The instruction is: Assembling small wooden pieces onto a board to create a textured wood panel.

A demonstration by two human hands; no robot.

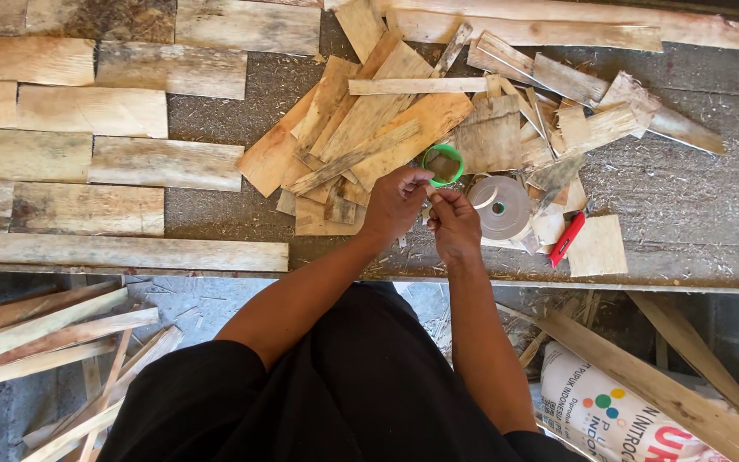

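My left hand (395,201) and my right hand (453,221) meet over the front of a grey workbench (669,184), fingertips pinched together on a small strip of pale tape between them. A green tape ring (443,164) lies just beyond my fingers. To the right of my right hand sits a large roll of beige tape (501,207). A red utility knife (567,239) rests further right, beside a small square wood piece (597,245). A heap of thin wood veneer scraps (369,120) spreads behind my hands.
Flat wooden boards (87,162) lie in rows on the left of the bench. Long wood strips (44,329) lie on the floor at lower left. A white printed sack (609,411) and slanted planks (669,389) sit at lower right.
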